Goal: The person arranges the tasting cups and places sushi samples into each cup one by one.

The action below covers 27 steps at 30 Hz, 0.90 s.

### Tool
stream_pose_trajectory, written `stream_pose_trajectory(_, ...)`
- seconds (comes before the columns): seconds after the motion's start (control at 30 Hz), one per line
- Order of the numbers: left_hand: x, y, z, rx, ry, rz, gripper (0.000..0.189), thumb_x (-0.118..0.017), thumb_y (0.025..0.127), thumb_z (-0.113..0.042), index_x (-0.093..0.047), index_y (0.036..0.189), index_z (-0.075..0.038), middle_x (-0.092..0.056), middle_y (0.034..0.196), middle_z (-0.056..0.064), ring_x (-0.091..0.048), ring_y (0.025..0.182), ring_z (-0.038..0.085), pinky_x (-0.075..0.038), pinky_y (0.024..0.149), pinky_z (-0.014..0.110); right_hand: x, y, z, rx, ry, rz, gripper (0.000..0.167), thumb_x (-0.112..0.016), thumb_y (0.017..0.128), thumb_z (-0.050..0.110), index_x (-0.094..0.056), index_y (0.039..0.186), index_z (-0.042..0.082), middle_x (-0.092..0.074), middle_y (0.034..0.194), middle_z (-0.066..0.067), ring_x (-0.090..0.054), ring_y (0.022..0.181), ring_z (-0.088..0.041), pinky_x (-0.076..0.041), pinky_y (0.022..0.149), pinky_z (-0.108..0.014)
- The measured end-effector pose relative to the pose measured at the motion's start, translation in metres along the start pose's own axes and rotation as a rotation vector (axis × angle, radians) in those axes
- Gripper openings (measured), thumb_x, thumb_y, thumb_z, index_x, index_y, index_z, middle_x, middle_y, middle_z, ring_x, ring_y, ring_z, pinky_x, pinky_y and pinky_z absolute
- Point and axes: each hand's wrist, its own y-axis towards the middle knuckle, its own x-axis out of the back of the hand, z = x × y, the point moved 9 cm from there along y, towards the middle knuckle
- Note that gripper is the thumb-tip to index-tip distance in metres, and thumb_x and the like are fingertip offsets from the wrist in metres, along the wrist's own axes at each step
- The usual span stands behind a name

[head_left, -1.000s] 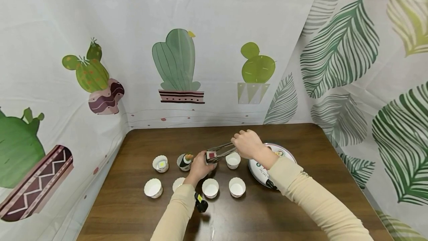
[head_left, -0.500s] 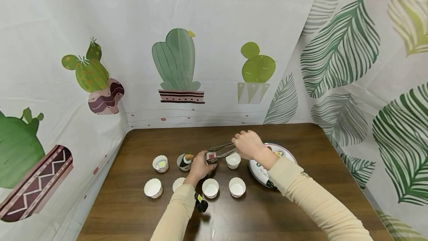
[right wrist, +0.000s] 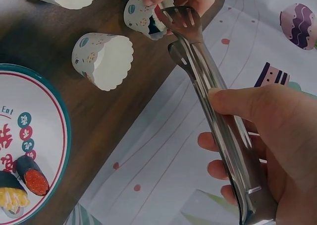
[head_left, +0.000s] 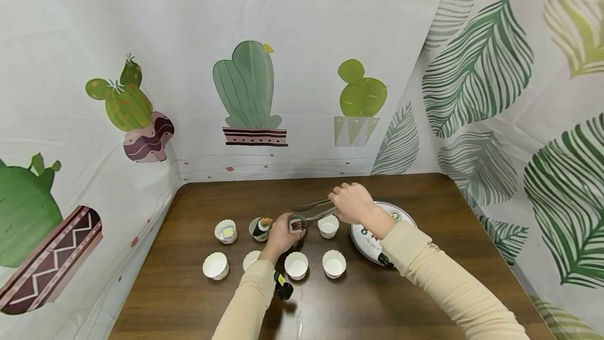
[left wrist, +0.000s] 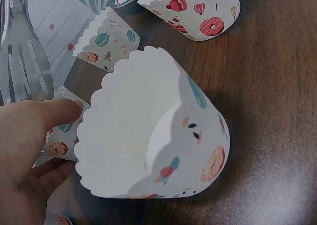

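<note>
My left hand [head_left: 282, 236] holds a patterned paper baking cup [right wrist: 136, 18] between thumb and fingers, in the back row of cups. Inside that cup, the right wrist view shows a dark, white and red sushi piece [right wrist: 153, 26], partly covered by the tongs. My right hand [right wrist: 277, 131] grips a pair of steel tongs [right wrist: 220, 116] along the arms. Their slotted tips are spread apart at the cup's mouth, one of them overlapping it in the head view. A large paper cup [left wrist: 208, 131] fills the middle of the left wrist view.
A round plate [right wrist: 59, 121] with sushi pieces lies right of the cups. Two back-row cups on the left hold things: one a white piece with yellow [head_left: 228, 232], the other a dark roll [head_left: 261, 227]. Several cups, like the white one [head_left: 334, 264], stand in front.
The tongs' arms have parted, and the red-centred piece that was between the tips has gone down into the cup. The left hand stays on the cup.
</note>
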Motion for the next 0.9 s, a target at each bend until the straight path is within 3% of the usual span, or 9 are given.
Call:
stream_pose_trajectory(0.6, 0.002, 0.001, -0.003, -0.015, 0.03, -0.025, 0.063, -0.079, 0.069, -0.018, -0.051, 0.123, -0.001, -0.059, 0.11, 0.016, -0.057, 0.086, 0.025, -0.047, 0.068, 0.036, -0.002, -0.015, -0.021, -0.047, 0.063, -0.021, 0.033, -0.072, 0.07, 0.034, -0.066, 0.095, 0.014, -0.064, 0.086, -0.002, -0.059, 0.078, -0.022, -0.046, 0.062, -0.033)
stream_pose_trajectory(0.9, -0.001, 0.001, 0.002, 0.008, 0.024, -0.011, 0.064, -0.079, 0.07, -0.018, -0.05, 0.125, -0.003, -0.058, 0.109, 0.014, -0.057, 0.086, 0.024, -0.048, 0.069, 0.036, -0.005, -0.027, -0.031, -0.073, 0.096, 0.032, 0.034, -0.07, 0.074, 0.034, -0.065, 0.101, 0.013, -0.064, 0.09, -0.003, -0.059, 0.082, -0.022, -0.048, 0.068, -0.036)
